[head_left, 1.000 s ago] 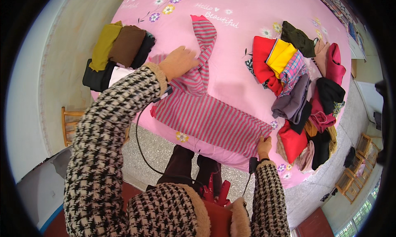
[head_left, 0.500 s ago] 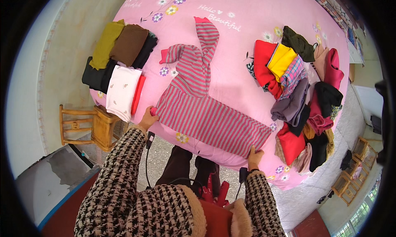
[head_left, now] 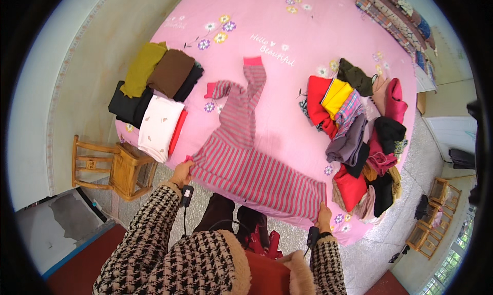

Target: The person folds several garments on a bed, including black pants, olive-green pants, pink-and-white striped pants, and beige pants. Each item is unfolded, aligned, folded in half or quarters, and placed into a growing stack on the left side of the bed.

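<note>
- While both hands stretch the near edge of the striped long-sleeved shirt point(head_left: 257, 177), an uneven pull could, I judge, skew its stripes or wrinkle the body; the black cable connector point(head_left: 187, 196) by the left wrist might also snag cloth.
- The left hand point(head_left: 182, 173) has a narrow grip, fingers closed on the shirt's pink-trimmed end; how firmly, I cannot tell.
- The right hand point(head_left: 324, 218) has a narrow grip too, pinching the opposite end near its lower corner.
- Between them, the shirt body lies across the near side of the bed point(head_left: 287, 107), both pink-cuffed sleeves pointing away from the person.
- Left of it sit folded clothes: a white printed garment point(head_left: 160, 124), then brown point(head_left: 172, 72) and olive point(head_left: 144, 69) pieces beyond.
- Just beside the right end, a red garment point(head_left: 351, 188) fronts a looser heap; swinging the shirt sideways could disturb it.
- Farther back in that heap lie a yellow garment point(head_left: 336, 97) and a dark green one point(head_left: 354, 77).
</note>
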Available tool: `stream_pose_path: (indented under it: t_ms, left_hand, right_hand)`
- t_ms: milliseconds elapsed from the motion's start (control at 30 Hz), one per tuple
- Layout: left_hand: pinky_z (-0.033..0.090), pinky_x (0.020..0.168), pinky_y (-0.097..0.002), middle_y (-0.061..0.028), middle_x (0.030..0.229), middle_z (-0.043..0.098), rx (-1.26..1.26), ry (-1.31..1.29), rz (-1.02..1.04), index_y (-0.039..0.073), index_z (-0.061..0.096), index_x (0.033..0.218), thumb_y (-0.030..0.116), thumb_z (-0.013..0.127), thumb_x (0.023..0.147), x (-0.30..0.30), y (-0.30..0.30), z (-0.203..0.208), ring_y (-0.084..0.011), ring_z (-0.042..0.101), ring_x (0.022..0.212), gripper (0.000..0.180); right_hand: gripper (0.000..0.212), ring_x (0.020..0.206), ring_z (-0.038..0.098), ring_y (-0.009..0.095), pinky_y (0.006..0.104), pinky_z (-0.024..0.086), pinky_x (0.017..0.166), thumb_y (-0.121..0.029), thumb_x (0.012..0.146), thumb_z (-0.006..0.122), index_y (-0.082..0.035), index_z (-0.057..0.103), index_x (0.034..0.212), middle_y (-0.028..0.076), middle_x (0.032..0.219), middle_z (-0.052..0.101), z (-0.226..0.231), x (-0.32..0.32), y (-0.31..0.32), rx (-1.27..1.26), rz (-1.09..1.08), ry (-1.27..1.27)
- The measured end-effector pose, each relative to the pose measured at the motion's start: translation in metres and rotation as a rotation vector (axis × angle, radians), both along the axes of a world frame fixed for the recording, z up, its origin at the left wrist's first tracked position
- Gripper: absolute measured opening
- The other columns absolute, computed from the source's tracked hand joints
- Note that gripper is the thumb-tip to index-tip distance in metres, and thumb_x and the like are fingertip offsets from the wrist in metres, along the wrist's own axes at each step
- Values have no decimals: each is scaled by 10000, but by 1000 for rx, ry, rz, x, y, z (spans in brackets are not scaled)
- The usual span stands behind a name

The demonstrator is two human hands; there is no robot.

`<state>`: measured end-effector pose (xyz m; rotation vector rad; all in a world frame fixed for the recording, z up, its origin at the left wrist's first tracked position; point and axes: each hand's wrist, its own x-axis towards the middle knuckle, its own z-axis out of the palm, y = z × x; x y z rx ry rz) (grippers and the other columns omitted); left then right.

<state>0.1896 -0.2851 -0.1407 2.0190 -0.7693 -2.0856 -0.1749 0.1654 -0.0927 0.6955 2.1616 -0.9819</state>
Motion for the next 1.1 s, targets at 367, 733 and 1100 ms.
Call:
stream_pose_path:
  t_ms: [367, 733, 1100]
  left_hand:
    - [499, 576, -289, 4, 794, 597, -614, 605, -338, 89, 609, 893, 137, 586, 833, -269, -236, 246, -136, 585, 686, 80]
    - [564, 733, -344, -88, 958, 615, -906, 830, -281, 41, 547, 992, 128, 595, 828, -291, -256, 461, -190, 618, 842, 192]
    - [560, 639, -386, -36, 974, 613, -275, 242, -344, 120, 510, 1120, 172, 598, 878, -125, -106, 84, -182, 623, 831, 263]
  right_hand:
    - [326, 812, 664, 232, 393, 555, 710, -317, 936, 512, -22, 563, 1065, 107, 952, 654, 193, -216, -138, -915, -32, 206]
    - [342, 890, 645, 233, 357, 541, 741, -259, 930, 530, 27, 544, 1117, 138, 1031, 638, 354, -245, -190, -959, 113, 605]
    - [432, 683, 562, 349, 426, 428, 661, -364, 871, 551, 58, 555, 776, 243, 741, 589, 23, -96, -80, 122, 453, 784]
